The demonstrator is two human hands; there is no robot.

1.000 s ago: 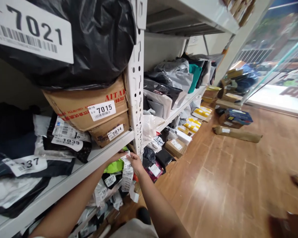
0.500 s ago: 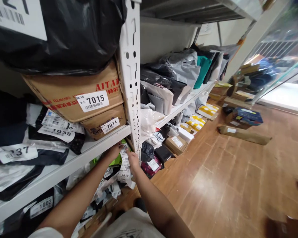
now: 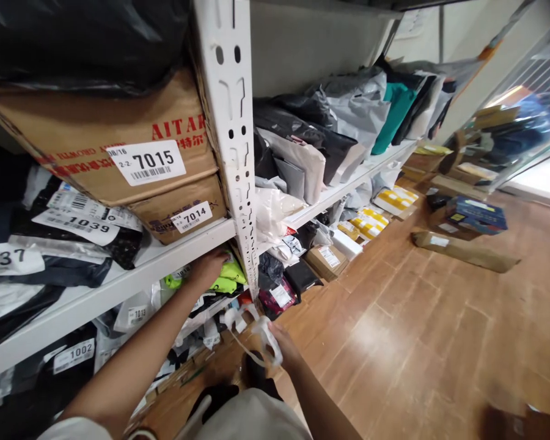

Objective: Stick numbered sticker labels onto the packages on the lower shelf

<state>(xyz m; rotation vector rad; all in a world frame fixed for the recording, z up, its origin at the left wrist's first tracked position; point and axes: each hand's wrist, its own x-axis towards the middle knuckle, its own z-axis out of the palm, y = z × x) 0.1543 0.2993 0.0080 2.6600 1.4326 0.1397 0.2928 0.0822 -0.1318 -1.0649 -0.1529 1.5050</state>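
My left hand reaches under the middle shelf edge and rests on a lime-green parcel on the lower shelf; its fingers are curled against the parcel. My right hand is lower, near the white upright post, pinching a blurred strip of white number labels that curls away from it. Cardboard boxes labelled 7015 and 7014 sit on the shelf just above my left hand.
Bagged parcels with number tags 1039, 1002 and 1013 fill the left shelves. Grey, black and teal bags line the right bay. Boxes and a long brown package lie on the wooden floor.
The view tilted down. My right hand pulled the label strip away from the shelf, down and right. My left hand stayed on the green parcel under the shelf edge.
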